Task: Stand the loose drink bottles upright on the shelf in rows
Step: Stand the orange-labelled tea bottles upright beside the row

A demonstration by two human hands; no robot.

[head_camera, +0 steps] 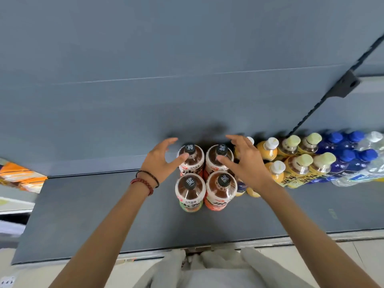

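Head view, looking down onto a grey shelf [99,206]. At the centre of the frame four brown drink bottles with black caps stand upright in a two-by-two block: back-left bottle [192,161], back-right bottle [222,151], front-left bottle [190,191], front-right bottle [221,190]. They stand close together, labels touching or nearly so.

The left hand [160,161] is spread open just left of the back-left bottle, fingers arched and gripping nothing; its thumb overlaps that bottle's shoulder, though contact cannot be confirmed. The right hand [246,163] is likewise open, fingers splayed, just right of the back-right bottle, its thumb reaching across that bottle's shoulder. Two bead bracelets [145,181] — one dark, one red — circle the left wrist.

To the right of the block, two-deep rows of upright bottles run toward the right edge: orange-juice bottles [269,151] with white caps, partly hidden by the right hand; yellow-labelled bottles [299,166] with pale caps; blue bottles [342,161]; and clear bottles [374,142].

A grey back panel [187,59] fills the upper frame, with a dark bracket [347,85] at upper right. An orange-patterned package [20,177] shows at the left edge.
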